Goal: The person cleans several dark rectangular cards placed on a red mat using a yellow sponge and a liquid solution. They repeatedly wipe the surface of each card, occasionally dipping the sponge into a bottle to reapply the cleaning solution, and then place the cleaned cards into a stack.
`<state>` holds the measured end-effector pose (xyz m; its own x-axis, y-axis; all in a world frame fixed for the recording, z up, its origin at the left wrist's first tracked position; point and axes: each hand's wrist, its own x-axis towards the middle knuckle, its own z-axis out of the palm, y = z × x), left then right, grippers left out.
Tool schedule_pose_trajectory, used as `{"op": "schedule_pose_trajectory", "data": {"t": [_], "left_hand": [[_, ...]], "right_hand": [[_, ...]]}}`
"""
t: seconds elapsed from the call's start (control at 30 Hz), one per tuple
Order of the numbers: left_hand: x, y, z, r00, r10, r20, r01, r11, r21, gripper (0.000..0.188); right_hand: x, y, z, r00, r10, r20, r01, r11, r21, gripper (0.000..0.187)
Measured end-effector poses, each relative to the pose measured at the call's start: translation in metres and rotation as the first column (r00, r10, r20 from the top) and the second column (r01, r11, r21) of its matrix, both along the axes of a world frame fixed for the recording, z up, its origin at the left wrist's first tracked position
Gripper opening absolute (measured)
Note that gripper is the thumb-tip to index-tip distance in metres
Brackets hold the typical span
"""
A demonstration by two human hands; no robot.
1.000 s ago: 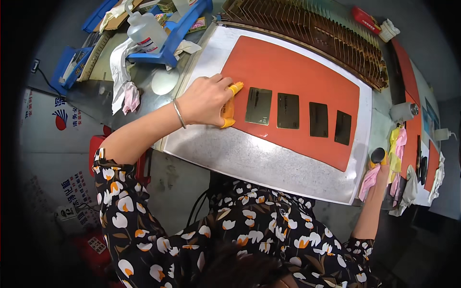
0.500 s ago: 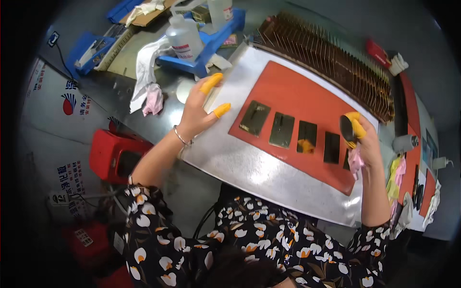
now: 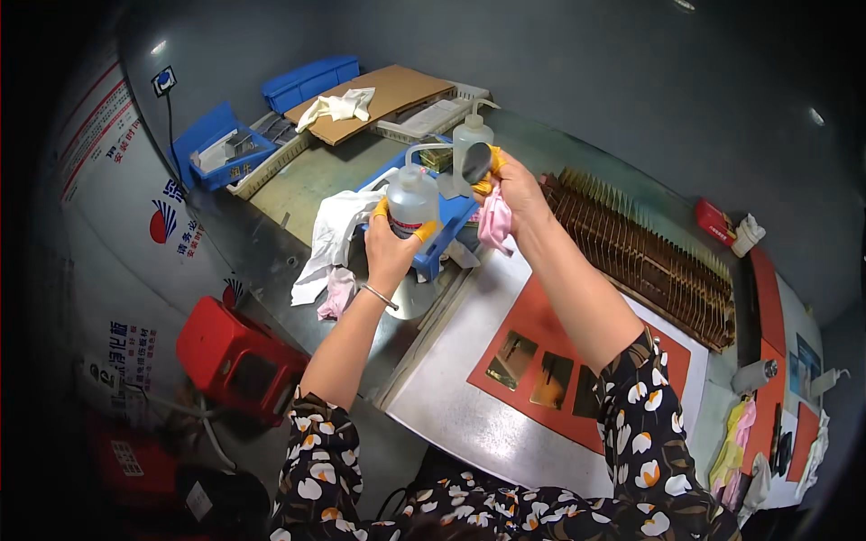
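Note:
My left hand (image 3: 390, 257), with yellow finger cots on its thumb and a finger, is closed round a translucent wash bottle (image 3: 413, 192) with a bent spout. My right hand (image 3: 520, 191), also in yellow finger cots, grips a dark, round-faced tool (image 3: 475, 162) whose exact kind I cannot make out. A pink cloth (image 3: 494, 221) hangs from the same hand. Just behind the round tool stands a second wash bottle (image 3: 471, 132). Below my right forearm, thin dark rectangular plates (image 3: 512, 361) lie in a row on a red mat (image 3: 561, 326); the forearm hides some of them.
A blue tray (image 3: 458, 216) lies beside the bottles. White cloth (image 3: 331, 236) and a pink rag (image 3: 337, 294) lie left of it. A brown slotted rack (image 3: 649, 261) of upright thin pieces stands behind the mat. Cardboard (image 3: 397, 90) rests at the back; a red stool (image 3: 239, 347) stands at left.
My left hand has moved from the white board's edge onto the wash bottle and closed round it. My right hand has swung left from above the plates, carrying the round tool and pink cloth. The view has shifted.

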<state>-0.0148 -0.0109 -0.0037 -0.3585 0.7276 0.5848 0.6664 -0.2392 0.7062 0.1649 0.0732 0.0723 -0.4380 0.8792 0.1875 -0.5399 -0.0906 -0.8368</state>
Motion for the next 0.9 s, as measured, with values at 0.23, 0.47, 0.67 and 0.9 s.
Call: {"op": "schedule_pose_trajectory", "data": {"t": [0.23, 0.47, 0.67, 0.9], "left_hand": [[-0.01, 0.002, -0.002, 1.0, 0.003, -0.023, -0.002, 1.0, 0.029, 0.064], [-0.011, 0.004, -0.002, 1.0, -0.002, 0.01, 0.002, 1.0, 0.026, 0.06], [-0.011, 0.005, -0.003, 1.0, -0.001, 0.021, 0.0, 1.0, 0.027, 0.059], [-0.012, 0.008, -0.006, 0.996, -0.008, 0.088, 0.009, 1.0, -0.008, 0.059]], "right_hand": [[-0.024, -0.029, 0.03, 1.0, 0.013, -0.012, -0.013, 0.997, -0.071, 0.016], [-0.021, -0.021, 0.025, 0.995, 0.084, -0.053, -0.087, 0.995, -0.054, 0.02], [-0.022, -0.018, 0.023, 0.998, 0.053, -0.022, -0.053, 0.998, -0.037, 0.023], [-0.022, -0.021, 0.027, 0.997, 0.059, -0.048, -0.061, 0.997, -0.055, 0.022]]}}
